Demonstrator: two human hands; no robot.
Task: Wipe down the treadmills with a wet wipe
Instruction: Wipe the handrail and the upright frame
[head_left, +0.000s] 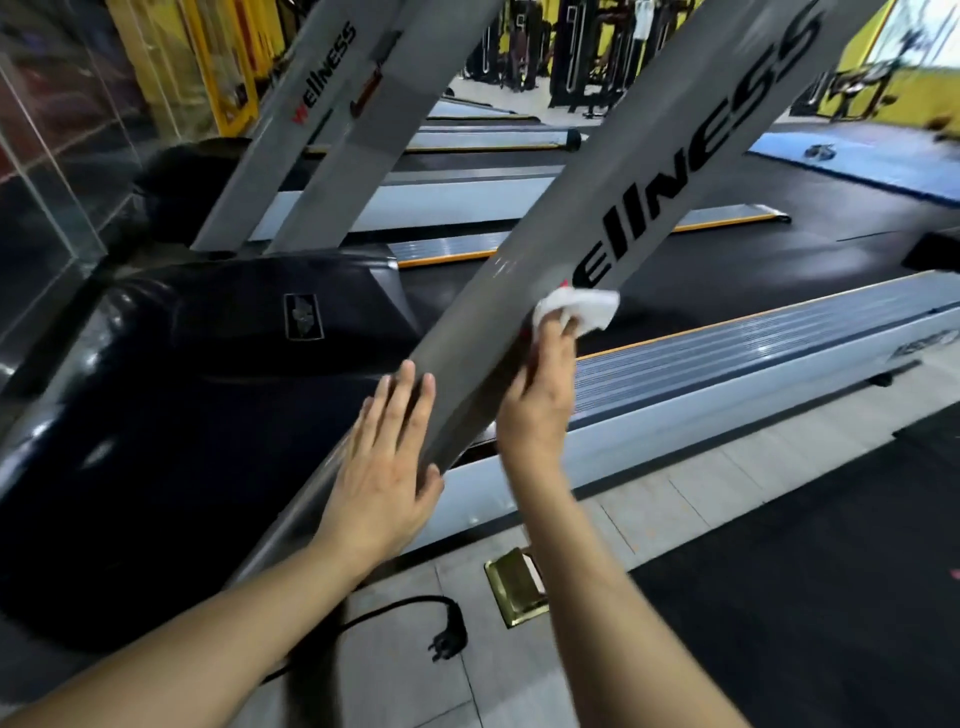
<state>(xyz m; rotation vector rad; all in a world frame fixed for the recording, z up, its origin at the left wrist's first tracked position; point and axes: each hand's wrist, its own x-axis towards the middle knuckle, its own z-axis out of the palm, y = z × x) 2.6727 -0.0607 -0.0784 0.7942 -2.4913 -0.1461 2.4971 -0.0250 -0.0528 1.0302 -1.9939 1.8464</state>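
Note:
A grey slanted treadmill upright (649, 171) printed "Wellness" crosses the view from lower left to upper right. My right hand (540, 395) holds a crumpled white wet wipe (576, 309) and presses it against the upright's lower right side, just below the lettering. On the upright's left edge near its base rests my left hand (389, 457), fingers straight and flat. The treadmill's black motor cover (208, 395) lies left of the upright, and its grey side rail (753, 353) runs off to the right.
More treadmills (467, 197) with grey uprights stand in a row behind. A black power plug and cable (441, 634) lie on the tiled floor beside a brass floor socket (514, 587). Glass wall at left; black rubber flooring at right.

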